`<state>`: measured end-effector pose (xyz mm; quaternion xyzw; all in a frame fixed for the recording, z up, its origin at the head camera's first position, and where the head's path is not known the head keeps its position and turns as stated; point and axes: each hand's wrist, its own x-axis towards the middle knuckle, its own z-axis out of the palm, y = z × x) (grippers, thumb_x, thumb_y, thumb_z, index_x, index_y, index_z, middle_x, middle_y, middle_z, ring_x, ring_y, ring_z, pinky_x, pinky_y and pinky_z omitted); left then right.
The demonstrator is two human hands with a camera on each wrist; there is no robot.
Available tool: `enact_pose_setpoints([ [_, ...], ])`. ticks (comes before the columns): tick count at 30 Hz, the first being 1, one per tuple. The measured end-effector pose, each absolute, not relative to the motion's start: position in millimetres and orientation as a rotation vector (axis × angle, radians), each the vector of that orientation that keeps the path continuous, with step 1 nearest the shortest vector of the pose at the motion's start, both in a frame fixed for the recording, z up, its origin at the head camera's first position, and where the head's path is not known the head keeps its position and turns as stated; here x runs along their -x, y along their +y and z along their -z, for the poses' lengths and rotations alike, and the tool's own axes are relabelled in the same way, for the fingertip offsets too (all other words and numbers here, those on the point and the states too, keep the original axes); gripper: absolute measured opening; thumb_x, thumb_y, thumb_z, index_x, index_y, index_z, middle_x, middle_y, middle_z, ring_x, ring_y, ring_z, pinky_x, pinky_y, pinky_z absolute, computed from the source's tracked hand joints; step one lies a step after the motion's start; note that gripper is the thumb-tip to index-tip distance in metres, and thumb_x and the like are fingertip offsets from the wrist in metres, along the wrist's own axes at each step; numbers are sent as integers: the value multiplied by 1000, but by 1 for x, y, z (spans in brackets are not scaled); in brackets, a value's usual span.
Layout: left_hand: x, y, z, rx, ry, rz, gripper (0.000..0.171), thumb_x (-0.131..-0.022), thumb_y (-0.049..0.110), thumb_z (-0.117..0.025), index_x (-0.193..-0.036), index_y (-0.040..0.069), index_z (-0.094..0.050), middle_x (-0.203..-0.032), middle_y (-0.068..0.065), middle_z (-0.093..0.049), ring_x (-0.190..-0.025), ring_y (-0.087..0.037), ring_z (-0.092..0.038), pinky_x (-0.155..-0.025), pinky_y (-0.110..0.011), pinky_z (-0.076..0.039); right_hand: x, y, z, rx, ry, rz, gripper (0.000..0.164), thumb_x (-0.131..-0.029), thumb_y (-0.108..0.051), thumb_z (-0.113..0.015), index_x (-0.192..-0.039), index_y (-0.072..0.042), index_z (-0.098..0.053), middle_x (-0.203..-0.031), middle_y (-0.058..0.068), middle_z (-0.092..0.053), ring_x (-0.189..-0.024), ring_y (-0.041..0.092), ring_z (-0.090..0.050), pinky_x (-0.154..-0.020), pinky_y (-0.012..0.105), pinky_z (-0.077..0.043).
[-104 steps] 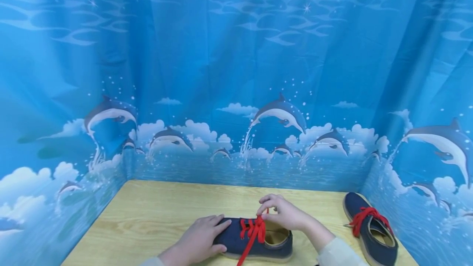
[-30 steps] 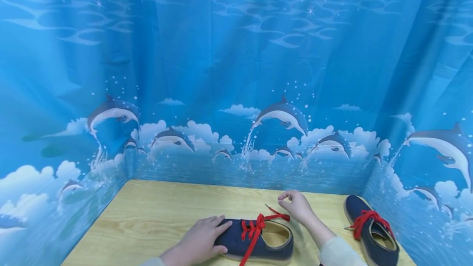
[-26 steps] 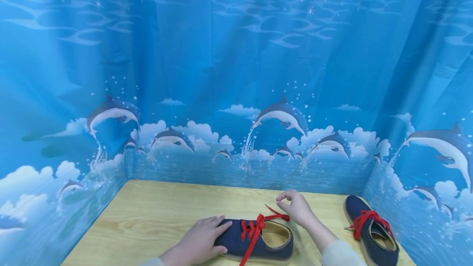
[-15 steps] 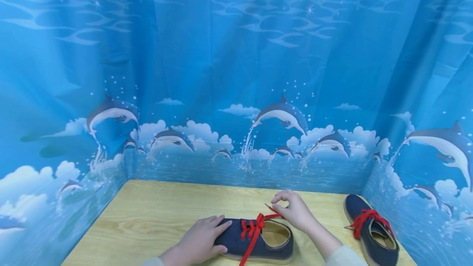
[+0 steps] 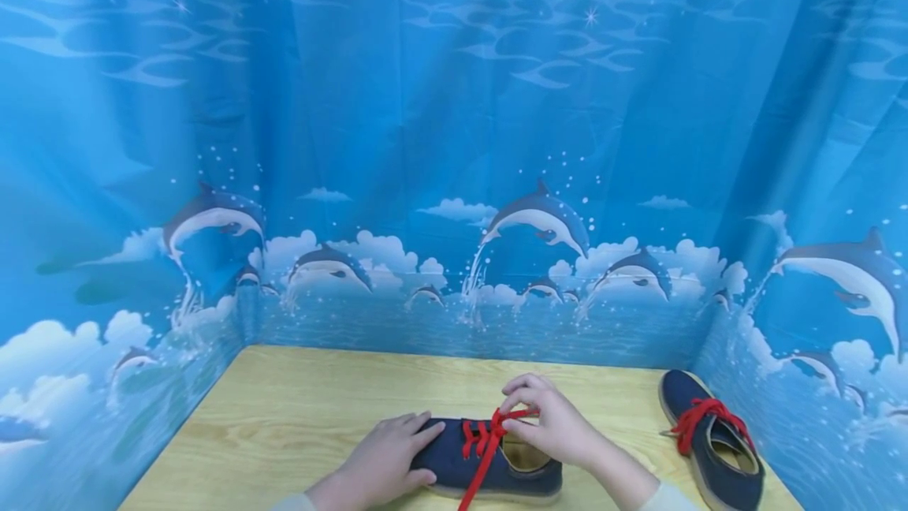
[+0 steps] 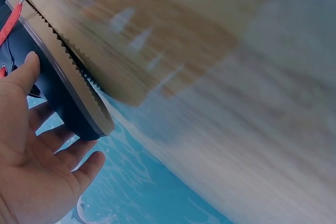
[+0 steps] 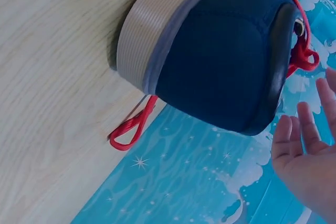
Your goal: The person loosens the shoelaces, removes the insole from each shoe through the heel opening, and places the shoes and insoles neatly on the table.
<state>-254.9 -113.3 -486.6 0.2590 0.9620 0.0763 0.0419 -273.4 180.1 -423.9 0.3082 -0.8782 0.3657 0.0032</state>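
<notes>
While the left grip [image 5: 386,456] holds its toe [image 5: 434,460], the shoe [image 5: 501,475] extends rightward.

No readable text or labels.

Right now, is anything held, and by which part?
The left hand holds one shoe by its toe; whether the right hand pinches its lace is unclear.

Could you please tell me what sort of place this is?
Perhaps an indoor work corner: a wooden-looking table, a blue dolphin-print curtain around three sides, and two shoes on the table.
</notes>
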Motion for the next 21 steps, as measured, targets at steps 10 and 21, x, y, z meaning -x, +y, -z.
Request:
enact_pose_setpoints([
  [10,254,-110,484,-756,2954,-242,70,-88,64,-63,-150,35,-48,-151,-5,-49,-135,-29,-49,-106,-51,-44,268,171,427,-1163,-2761,-870,14,-89,-25,-78,-96,-36,-74,-125,-12,-55,-118,20,-46,-92,45,-49],
  [21,254,-112,482,-772,2943,-263,71,-88,65,-63,-150,35,-47,-151,-5,-48,-135,-28,-49,-106,-51,-44,267,163,427,-1270,-2762,-637,15,-89,-25,-79,-97,-37,-74,-131,-11,-54,-119,24,-48,-90,42,-50],
])
